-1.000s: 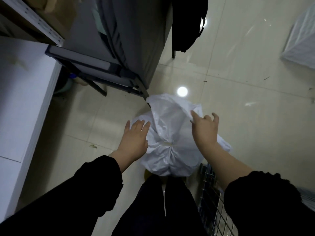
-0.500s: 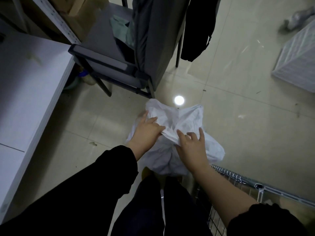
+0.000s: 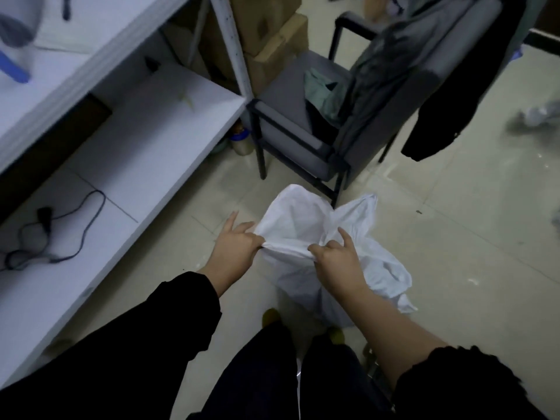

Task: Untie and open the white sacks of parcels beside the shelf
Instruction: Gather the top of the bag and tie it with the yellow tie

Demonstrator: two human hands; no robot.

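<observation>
Beside the shelf (image 3: 145, 147), mid-opening: pinching the near rim of the white sack (image 3: 303, 216) in left hand (image 3: 233, 253) and right hand (image 3: 336, 262); next, probably pulling apart to widen the mouth.

readable text: none in this view | white sack (image 3: 303, 219): plain where its surface shows, no print legible | cardboard boxes (image 3: 272, 40): too blurred to read any label
</observation>
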